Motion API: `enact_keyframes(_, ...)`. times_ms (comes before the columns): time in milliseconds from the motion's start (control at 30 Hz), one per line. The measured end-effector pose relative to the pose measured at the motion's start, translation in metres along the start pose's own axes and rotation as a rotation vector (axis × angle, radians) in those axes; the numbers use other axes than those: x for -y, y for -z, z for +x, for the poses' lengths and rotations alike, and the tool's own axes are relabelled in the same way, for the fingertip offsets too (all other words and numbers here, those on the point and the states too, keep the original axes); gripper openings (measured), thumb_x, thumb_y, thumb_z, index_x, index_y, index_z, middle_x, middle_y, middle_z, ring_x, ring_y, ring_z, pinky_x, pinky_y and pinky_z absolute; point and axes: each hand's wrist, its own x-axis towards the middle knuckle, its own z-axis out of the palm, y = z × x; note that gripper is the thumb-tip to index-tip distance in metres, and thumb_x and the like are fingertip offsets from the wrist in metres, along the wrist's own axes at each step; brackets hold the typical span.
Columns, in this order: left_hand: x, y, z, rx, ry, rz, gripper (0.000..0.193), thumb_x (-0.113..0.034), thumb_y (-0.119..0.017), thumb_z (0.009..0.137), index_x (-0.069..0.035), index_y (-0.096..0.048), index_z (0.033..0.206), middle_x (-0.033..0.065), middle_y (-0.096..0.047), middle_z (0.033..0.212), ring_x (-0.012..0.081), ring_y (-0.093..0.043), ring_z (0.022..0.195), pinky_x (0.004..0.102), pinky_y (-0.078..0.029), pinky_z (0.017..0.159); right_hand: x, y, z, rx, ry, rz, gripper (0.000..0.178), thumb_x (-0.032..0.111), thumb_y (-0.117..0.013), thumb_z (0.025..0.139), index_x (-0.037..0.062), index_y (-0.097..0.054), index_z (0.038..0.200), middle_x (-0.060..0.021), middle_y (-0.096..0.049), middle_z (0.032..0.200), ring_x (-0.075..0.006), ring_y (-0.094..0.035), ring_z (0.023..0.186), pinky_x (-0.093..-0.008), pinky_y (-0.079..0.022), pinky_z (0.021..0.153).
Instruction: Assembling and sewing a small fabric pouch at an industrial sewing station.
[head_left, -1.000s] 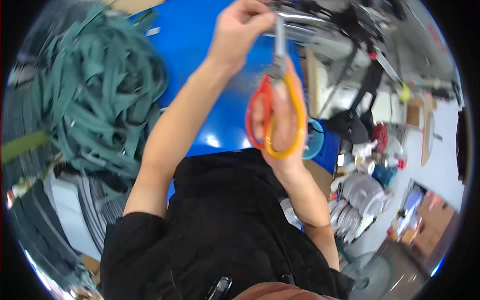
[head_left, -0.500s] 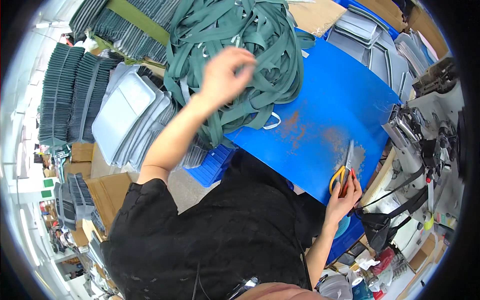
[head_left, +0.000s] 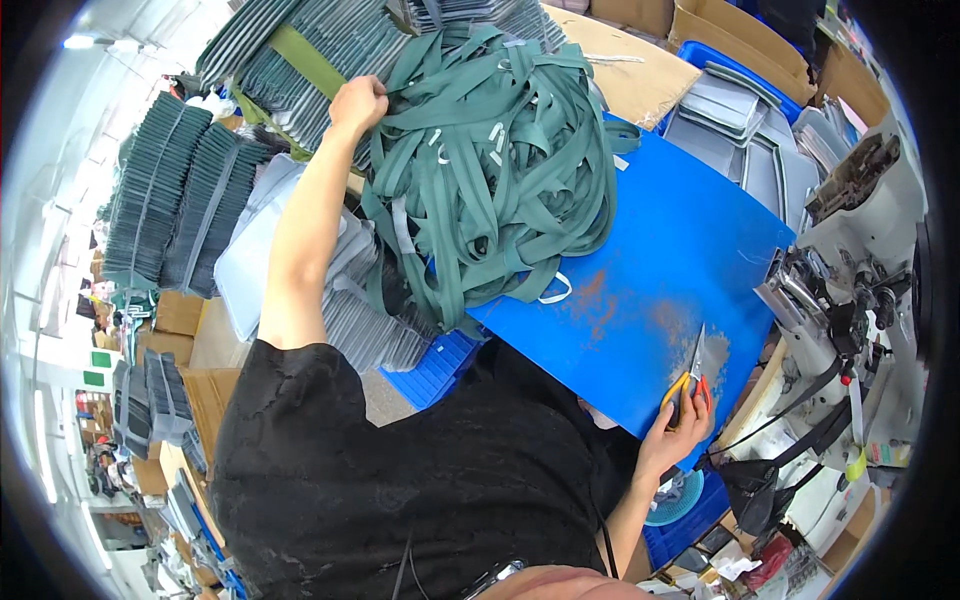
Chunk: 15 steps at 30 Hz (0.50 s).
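A large tangled heap of green fabric straps with small white tags and loops lies on the far left part of a blue tabletop. My left hand is at the heap's upper left edge, its fingers closed on a green strap there. Over the near right part of the table, my right hand holds scissors with one yellow and one red handle. The blades point away from me, and I cannot tell how far apart they are.
Stacks of grey-green panels stand at the left, with pale grey molded pieces beside the table. Below is a blue crate. A sewing-type machine borders the right side. Cardboard boxes and grey trays are at the back.
My left hand has moved left and away from me, from over the strap heap to its upper left edge. The scissors remain in my right hand. The view has shifted slightly.
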Motion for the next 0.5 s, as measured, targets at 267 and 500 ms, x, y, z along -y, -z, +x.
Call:
enact_keyframes(267,0.000,0.036,-0.004,-0.418,-0.089,-0.209,0.014,-0.022,-0.064,0.093,-0.011,-0.070,0.101,0.0143,-0.074,0.088,0.0350,-0.072,0.087,0.0470,-0.055,0.079,-0.004,-0.001,-0.001,0.008,0.051,-0.072,0.033,0.008,-0.067,0.092,0.0006,-0.069,0.124,-0.0173,-0.061,0.130,-0.0363,-0.057,0.123,-0.0454,-0.045,0.104)
enact_keyframes(500,-0.031,0.161,0.037,-0.449,-0.392,-1.208,0.011,-0.005,-0.062,0.102,0.001,-0.061,0.112,0.0124,-0.074,0.095,0.0191,-0.074,0.086,0.0291,-0.057,0.072,0.005,-0.001,0.002,0.036,0.005,-0.037,0.035,0.007,-0.065,0.092,0.0008,-0.067,0.126,-0.0178,-0.061,0.130,-0.0357,-0.054,0.126,-0.0450,-0.042,0.108)
